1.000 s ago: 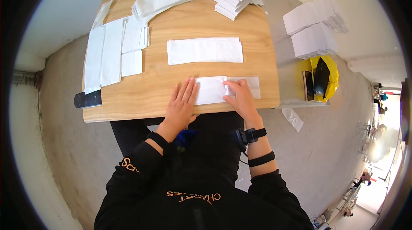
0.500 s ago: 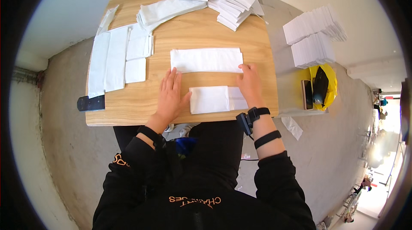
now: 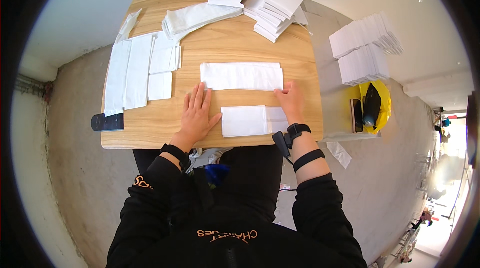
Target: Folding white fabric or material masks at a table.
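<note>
A long white cloth strip (image 3: 241, 76) lies flat across the middle of the wooden table (image 3: 235, 43). My left hand (image 3: 198, 114) rests flat with fingers apart, its fingertips at the strip's lower left corner. My right hand (image 3: 290, 101) touches the strip's lower right corner, fingers curled on the wood. Between the two hands, near the front edge, sits a folded white cloth (image 3: 253, 120). Neither hand grips anything.
Flat white cloths (image 3: 137, 70) lie on the table's left side, more folded ones (image 3: 197, 17) and a stack of squares (image 3: 276, 10) at the back. A dark flat object (image 3: 107, 122) overhangs the left front corner. White stacks (image 3: 363, 50) and a yellow bag (image 3: 374, 104) stand to the right.
Both hands left the folded cloth at the front edge and moved forward to the lower corners of the long strip. The folded cloth stays where it was pressed.
</note>
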`<action>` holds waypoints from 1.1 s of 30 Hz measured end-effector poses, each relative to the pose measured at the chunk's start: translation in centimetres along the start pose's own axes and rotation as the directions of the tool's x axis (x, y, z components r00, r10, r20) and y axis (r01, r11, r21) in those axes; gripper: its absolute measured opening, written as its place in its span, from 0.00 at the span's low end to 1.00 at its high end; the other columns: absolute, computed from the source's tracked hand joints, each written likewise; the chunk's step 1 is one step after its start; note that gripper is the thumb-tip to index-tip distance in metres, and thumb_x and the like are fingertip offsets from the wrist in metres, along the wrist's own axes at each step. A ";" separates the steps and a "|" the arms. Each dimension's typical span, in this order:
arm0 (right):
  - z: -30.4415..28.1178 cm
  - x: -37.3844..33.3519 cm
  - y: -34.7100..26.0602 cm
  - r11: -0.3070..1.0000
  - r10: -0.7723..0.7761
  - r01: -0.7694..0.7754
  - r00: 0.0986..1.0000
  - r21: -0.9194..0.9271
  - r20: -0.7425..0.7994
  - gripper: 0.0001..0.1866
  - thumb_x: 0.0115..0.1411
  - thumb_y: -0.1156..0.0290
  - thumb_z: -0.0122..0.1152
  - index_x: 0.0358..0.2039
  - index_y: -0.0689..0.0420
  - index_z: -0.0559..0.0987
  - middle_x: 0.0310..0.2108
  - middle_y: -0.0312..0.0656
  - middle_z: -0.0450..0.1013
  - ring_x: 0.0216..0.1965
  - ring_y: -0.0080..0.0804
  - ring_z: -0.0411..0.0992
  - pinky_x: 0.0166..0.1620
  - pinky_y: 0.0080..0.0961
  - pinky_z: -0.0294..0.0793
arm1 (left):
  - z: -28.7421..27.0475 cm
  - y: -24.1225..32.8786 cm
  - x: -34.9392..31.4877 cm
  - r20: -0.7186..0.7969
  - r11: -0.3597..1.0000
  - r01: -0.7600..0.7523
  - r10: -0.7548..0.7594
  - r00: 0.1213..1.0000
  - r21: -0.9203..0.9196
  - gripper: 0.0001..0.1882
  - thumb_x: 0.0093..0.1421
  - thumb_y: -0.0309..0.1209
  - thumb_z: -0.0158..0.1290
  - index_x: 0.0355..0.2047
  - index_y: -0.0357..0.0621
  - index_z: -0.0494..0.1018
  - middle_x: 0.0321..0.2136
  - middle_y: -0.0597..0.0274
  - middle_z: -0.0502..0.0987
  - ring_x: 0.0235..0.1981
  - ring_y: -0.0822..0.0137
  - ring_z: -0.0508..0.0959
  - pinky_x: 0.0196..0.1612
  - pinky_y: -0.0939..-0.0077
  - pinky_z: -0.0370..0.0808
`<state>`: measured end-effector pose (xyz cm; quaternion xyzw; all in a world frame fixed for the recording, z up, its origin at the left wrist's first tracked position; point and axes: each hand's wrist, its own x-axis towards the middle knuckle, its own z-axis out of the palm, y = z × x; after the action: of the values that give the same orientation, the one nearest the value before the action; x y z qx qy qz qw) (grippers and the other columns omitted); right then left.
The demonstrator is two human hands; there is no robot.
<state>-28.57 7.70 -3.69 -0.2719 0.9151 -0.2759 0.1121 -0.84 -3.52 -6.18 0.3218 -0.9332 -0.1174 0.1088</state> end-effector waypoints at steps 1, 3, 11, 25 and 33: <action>0.2 0.0 0.0 1.000 -0.002 0.002 1.000 0.000 0.000 0.13 0.50 0.66 0.67 0.35 0.56 0.77 0.31 0.42 0.78 0.36 0.40 0.76 0.40 0.36 0.74 | -0.1 -0.1 -0.1 0.001 1.000 0.005 -0.005 1.000 0.004 0.42 0.59 0.51 0.52 0.66 0.39 0.53 0.68 0.48 0.48 0.70 0.52 0.47 0.68 0.51 0.46; 0.7 0.4 1.2 0.996 0.036 -0.034 0.999 0.077 -0.023 0.13 0.50 0.66 0.66 0.35 0.57 0.78 0.30 0.41 0.79 0.34 0.38 0.77 0.39 0.34 0.74 | -0.3 0.4 0.5 0.006 1.000 -0.002 0.002 1.000 -0.026 0.42 0.59 0.50 0.52 0.66 0.37 0.53 0.68 0.48 0.49 0.70 0.52 0.47 0.68 0.51 0.47; 0.7 1.2 2.3 0.950 0.074 -0.063 0.997 0.306 -0.022 0.15 0.51 0.64 0.67 0.36 0.59 0.79 0.30 0.42 0.78 0.35 0.33 0.76 0.39 0.28 0.74 | -0.9 0.6 0.7 0.007 0.995 0.014 -0.013 1.000 -0.097 0.40 0.58 0.47 0.54 0.63 0.35 0.57 0.65 0.48 0.53 0.68 0.52 0.50 0.68 0.52 0.48; -0.1 0.6 3.0 0.695 0.215 -0.304 0.953 0.652 0.214 0.12 0.55 0.69 0.63 0.38 0.61 0.78 0.29 0.34 0.75 0.30 0.27 0.75 0.33 0.23 0.74 | -0.8 0.1 1.0 -0.074 0.981 -0.027 0.013 0.997 -0.192 0.35 0.58 0.39 0.55 0.61 0.35 0.60 0.66 0.43 0.53 0.68 0.47 0.50 0.67 0.51 0.50; -3.5 -3.3 -0.4 0.245 0.037 -0.444 0.893 0.862 0.449 0.11 0.60 0.71 0.59 0.43 0.60 0.75 0.38 0.39 0.73 0.42 0.29 0.73 0.50 0.34 0.76 | -1.6 1.9 2.5 -0.113 0.967 -0.161 0.140 0.984 -0.198 0.36 0.54 0.36 0.58 0.61 0.37 0.60 0.65 0.48 0.54 0.68 0.48 0.51 0.67 0.52 0.51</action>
<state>-26.87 10.83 -0.44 -0.0471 0.5642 -0.6924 0.4474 -3.39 -3.92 -3.77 0.2423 -0.9313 -0.1891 0.1957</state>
